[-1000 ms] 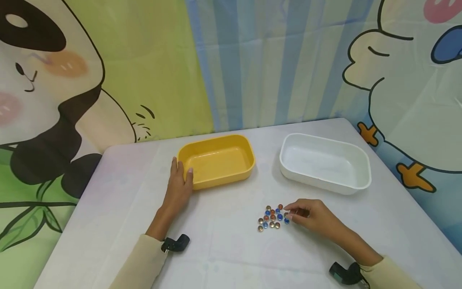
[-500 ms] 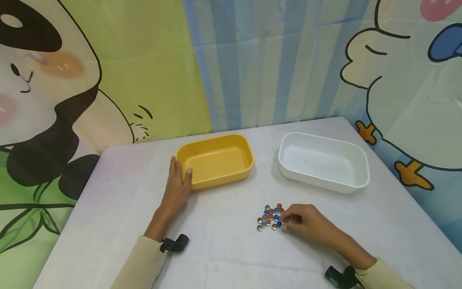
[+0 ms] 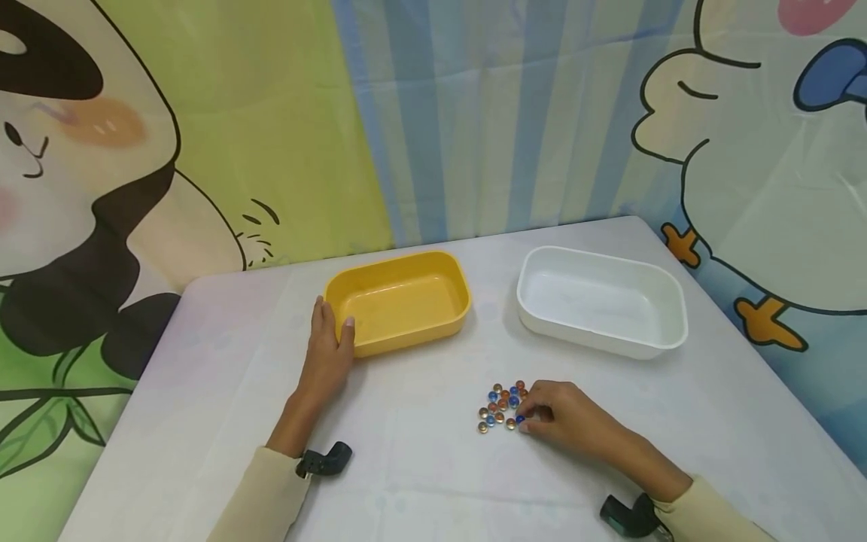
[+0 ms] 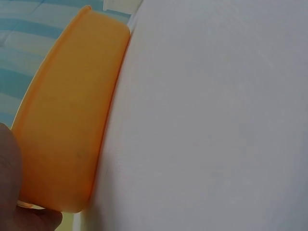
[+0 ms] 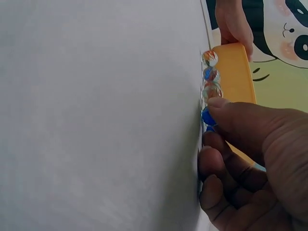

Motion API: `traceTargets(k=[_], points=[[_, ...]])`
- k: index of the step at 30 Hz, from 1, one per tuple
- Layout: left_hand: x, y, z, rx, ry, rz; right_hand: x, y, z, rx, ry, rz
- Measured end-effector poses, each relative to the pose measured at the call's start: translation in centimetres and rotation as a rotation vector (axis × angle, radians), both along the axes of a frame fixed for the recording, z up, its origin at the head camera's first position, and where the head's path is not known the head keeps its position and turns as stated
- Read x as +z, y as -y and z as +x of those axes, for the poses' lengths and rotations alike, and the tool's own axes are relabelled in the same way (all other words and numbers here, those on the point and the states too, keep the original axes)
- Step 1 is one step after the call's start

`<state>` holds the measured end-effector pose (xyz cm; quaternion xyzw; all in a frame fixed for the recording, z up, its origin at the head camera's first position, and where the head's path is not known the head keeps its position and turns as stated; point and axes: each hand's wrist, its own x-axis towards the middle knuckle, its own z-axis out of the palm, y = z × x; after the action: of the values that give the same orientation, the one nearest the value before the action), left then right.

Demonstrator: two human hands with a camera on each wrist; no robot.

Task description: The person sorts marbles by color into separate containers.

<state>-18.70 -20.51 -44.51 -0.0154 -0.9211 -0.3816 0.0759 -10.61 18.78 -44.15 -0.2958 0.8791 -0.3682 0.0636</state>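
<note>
A small group of glass marbles (image 3: 500, 416), blue, orange and amber, lies on the white table. At its right edge my right hand (image 3: 576, 418) has thumb and forefinger around a dark blue marble (image 5: 208, 116), low against the cloth. More marbles line up just beyond it in the right wrist view. My left hand (image 3: 328, 361) holds the left end of a yellow tray (image 3: 413, 342), its thumb at the rim and its fingers along the outer side. The left wrist view shows the tray's orange-looking wall (image 4: 72, 106) beside part of that hand.
A white tray (image 3: 589, 336) stands at the back right, apart from the yellow one. The table (image 3: 406, 467) has a pale cloth. Behind it hangs a cartoon-printed curtain (image 3: 474, 113). Black wrist cameras (image 3: 325, 459) sit on both wrists.
My right hand has shifted left and slightly down to the marbles' right side, and its fingers have closed around a blue marble. My left hand stays at the yellow tray. The head view drifts slightly.
</note>
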Motion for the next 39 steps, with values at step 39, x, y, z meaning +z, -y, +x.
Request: traceTargets(k=[39], points=[[0.2, 0.9, -0.2, -0.078, 0.05, -0.099, 3.4, 1.3, -6.8, -0.332, 0.2, -0.362]])
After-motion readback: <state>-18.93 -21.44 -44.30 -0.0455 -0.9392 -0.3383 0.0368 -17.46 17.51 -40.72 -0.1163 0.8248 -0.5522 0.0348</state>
